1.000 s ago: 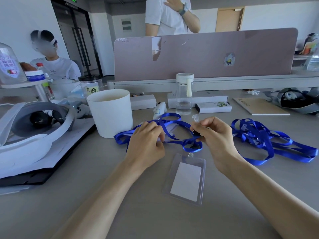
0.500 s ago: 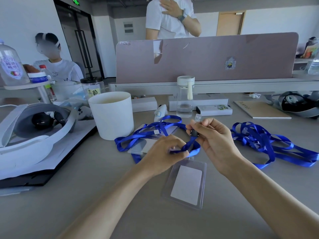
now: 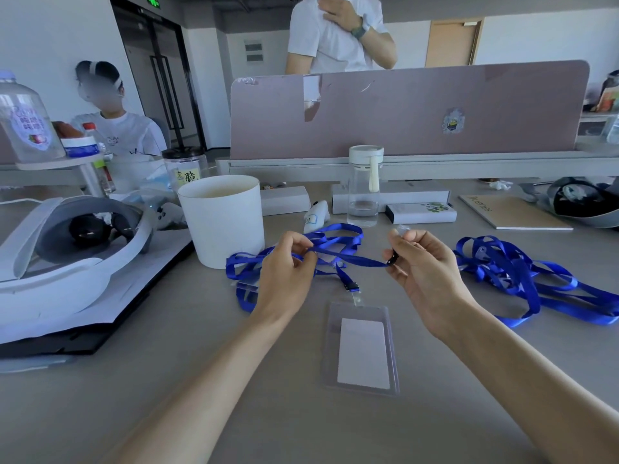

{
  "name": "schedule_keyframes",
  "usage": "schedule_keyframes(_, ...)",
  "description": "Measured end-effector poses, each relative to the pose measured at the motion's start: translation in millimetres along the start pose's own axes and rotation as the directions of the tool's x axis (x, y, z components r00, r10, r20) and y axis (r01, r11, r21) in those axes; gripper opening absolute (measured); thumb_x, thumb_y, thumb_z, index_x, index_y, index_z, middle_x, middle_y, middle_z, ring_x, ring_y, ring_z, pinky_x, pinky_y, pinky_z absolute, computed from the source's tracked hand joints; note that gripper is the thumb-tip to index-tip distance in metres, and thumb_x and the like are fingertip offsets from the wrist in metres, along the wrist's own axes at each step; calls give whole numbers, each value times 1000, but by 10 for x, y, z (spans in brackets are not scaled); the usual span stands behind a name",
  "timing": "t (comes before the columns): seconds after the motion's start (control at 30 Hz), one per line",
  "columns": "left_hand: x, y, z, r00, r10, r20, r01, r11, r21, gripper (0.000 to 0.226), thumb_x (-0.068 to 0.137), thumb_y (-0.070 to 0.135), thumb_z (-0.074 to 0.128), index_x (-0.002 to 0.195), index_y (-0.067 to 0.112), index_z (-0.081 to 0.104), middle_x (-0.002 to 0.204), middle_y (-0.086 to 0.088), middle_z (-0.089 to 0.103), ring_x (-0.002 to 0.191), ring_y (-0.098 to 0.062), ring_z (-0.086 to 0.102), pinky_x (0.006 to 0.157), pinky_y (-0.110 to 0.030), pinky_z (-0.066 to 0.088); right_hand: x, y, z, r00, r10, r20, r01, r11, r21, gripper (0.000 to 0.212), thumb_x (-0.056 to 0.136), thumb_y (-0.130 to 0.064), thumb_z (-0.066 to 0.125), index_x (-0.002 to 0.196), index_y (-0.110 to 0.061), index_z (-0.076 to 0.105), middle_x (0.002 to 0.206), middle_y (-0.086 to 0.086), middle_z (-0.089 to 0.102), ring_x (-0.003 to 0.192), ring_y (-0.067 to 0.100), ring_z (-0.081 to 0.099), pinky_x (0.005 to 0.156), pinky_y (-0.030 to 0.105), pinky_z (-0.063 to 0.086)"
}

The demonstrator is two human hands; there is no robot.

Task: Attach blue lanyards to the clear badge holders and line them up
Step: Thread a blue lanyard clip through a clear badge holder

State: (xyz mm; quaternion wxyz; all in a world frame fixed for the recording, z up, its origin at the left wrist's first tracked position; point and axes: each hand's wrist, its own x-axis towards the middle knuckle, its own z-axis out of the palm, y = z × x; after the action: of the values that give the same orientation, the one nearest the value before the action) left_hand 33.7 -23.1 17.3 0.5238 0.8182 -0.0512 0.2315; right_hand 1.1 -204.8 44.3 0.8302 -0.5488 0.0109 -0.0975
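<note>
A blue lanyard (image 3: 348, 257) stretches between my hands above the desk. My left hand (image 3: 288, 272) pinches its strap, and my right hand (image 3: 418, 262) pinches its black clip end. A clear badge holder (image 3: 363, 349) with a white card lies flat just below my hands. Its top meets the black clip (image 3: 351, 286) of another lanyard strap. Part of a second clear holder (image 3: 246, 289) shows under the straps behind my left wrist. A loose heap of blue lanyards (image 3: 522, 276) lies to the right.
A white paper cup (image 3: 222, 219) stands left of the lanyards, with a white headset (image 3: 67, 256) on papers further left. A clear bottle (image 3: 363, 185), small boxes and a notebook (image 3: 512, 212) line the back. Two people are behind the partition (image 3: 402, 112).
My hands have drawn apart, pulling the strap taut between them. My left hand moved up and left from above the holder. The holder's top clip now shows.
</note>
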Motion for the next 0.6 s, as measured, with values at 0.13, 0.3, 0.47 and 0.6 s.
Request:
schedule_keyframes(0.13,-6,24,-16,991,59,-121,-67,996,-65,15,87,4,53,94,17,56,89,13,60,70,-2,53,66,-18,45,-6,-2,15,1000,10,-26,-11,999,-42,27,93,-8,58,71,-19,47,68,-3,46,60,14,46,75,29,46)
schedule_keyframes(0.3,27,14,-67,963,82,-256,-104,992,-75,19,89,5,51,101,20,54,92,17,57,71,-5,53,63,-17,43,-2,4,23,998,-31,-57,23,990,-142,27,93,-8,58,70,-20,48,64,-6,41,49,10,38,74,29,43)
schedule_keyframes(0.47,100,-37,-134,948,-60,-313,12,988,-153,23,90,1,44,100,19,54,90,14,58,78,-8,56,64,-15,47,-8,30,-6,987,-155,-51,125,919,-374,21,88,-10,61,72,-19,50,61,-7,42,56,13,37,63,26,36)
schedule_keyframes(0.6,189,-44,-234,898,-300,-323,160,905,-395,33,88,-5,37,97,20,56,104,1,61,73,-12,63,77,-39,56,-19,38,-34,972,-235,29,212,807,-551,14,87,-19,65,85,-19,51,70,-9,48,62,12,44,59,24,37)
